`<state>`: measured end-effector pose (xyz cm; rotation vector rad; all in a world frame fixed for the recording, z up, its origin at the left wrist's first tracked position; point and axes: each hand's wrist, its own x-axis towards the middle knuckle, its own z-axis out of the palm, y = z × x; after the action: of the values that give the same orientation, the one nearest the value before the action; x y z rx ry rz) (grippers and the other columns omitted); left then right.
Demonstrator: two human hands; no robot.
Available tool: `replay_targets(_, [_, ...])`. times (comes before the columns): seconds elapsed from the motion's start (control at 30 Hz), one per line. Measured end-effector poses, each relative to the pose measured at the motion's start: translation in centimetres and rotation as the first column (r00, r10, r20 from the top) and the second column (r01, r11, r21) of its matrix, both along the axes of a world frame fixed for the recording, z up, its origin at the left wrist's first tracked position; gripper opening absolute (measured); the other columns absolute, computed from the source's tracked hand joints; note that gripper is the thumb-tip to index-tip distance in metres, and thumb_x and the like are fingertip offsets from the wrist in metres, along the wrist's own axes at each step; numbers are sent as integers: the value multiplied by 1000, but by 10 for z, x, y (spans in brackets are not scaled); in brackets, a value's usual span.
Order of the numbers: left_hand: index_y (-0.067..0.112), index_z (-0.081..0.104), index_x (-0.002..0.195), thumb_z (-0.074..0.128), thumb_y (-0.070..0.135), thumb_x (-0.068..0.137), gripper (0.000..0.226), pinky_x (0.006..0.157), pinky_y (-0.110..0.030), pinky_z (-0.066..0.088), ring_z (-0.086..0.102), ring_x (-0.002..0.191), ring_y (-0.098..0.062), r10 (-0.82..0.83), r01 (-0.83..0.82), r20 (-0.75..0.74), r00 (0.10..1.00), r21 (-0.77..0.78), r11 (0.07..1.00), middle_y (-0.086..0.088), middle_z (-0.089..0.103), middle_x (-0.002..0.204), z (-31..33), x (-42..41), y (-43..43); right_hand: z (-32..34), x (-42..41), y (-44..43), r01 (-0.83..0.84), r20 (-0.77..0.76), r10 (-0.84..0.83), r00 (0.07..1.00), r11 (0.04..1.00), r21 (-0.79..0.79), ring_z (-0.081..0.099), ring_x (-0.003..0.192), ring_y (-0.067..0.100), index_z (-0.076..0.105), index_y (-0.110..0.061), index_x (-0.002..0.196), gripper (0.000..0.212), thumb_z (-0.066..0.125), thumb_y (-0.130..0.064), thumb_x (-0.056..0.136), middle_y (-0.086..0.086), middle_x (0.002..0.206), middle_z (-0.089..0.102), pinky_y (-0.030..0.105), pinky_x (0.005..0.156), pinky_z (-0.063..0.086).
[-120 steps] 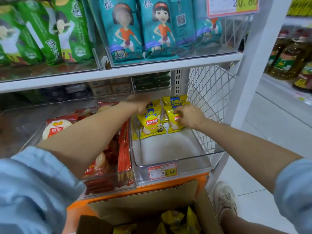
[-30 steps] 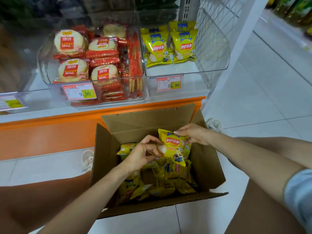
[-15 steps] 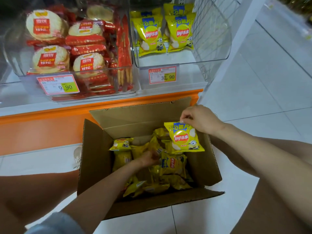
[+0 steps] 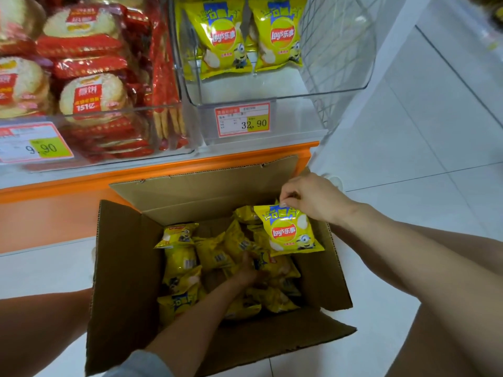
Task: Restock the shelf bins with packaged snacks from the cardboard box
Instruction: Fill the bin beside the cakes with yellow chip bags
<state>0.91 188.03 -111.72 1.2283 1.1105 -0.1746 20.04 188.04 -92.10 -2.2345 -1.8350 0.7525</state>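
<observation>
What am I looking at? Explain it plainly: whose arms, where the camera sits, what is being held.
No machine here: these are a person's two bare arms, filmed by one wide-angle camera worn on the head, looking down. The right hand pinches a yellow chip bag by its top edge above the open cardboard box on the floor. The left hand reaches down among more yellow bags in the box; its grip is too blurred to tell. Behind, a clear shelf bin holds matching bags at its back, and the bin beside it holds red rice cracker packs.
</observation>
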Motion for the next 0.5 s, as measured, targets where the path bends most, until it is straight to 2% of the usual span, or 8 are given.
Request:
replay_targets(0.1, [7,31,128,60,-10,83,57,58,-14,49,47,97,-17,105,-107,29,994,63,992,-7,40,115,-4,8,-3,-1,-2,0,-12,29,13,1000,1000,-22,59,86,16,68,-20,88,11,59,-27,90,-4,91,67,28,70,42])
replay_targets(0.2, [8,39,115,56,-14,82,43,49,-9,48,50,79,-11,132,-132,16,991,55,990,-10,45,111,0,8,-2,-2,-4,0,-18,112,21,993,999,-27,59,88,17,67,-22,91,14,59,-33,91,-3,92,67,26,67,37])
replay_targets(0.3, [9,44,111,50,-16,84,37,38,-7,37,46,66,-11,128,-128,-6,992,-8,992,-15,49,115,10,-1,5,-1,-3,-2,-14,163,19,986,999,-33,58,86,18,66,-21,90,15,58,-35,91,-2,89,67,25,65,33])
replay_targets(0.4, [5,50,125,50,-15,86,44,39,-9,34,43,58,-9,75,-75,-13,997,-5,997,-19,52,128,21,-17,21,1,-5,-4,9,94,-4,996,998,-55,57,80,18,63,-21,84,15,58,-33,91,-2,79,64,26,64,35])
replay_targets(0.43, [4,49,129,51,-14,86,46,40,-9,35,43,58,-8,61,-61,-15,998,-2,998,-20,55,125,27,-23,27,2,-6,-4,15,74,-10,997,998,-64,56,77,17,63,-20,83,14,58,-32,91,-2,77,62,26,64,35])
replay_targets(0.5, [6,49,131,52,-12,86,49,45,-12,36,43,59,-10,23,-22,-18,1000,20,1000,-15,59,104,41,-34,35,5,-9,-3,30,25,-28,999,997,-72,53,69,13,62,-20,82,13,59,-29,91,-2,75,60,26,63,37])
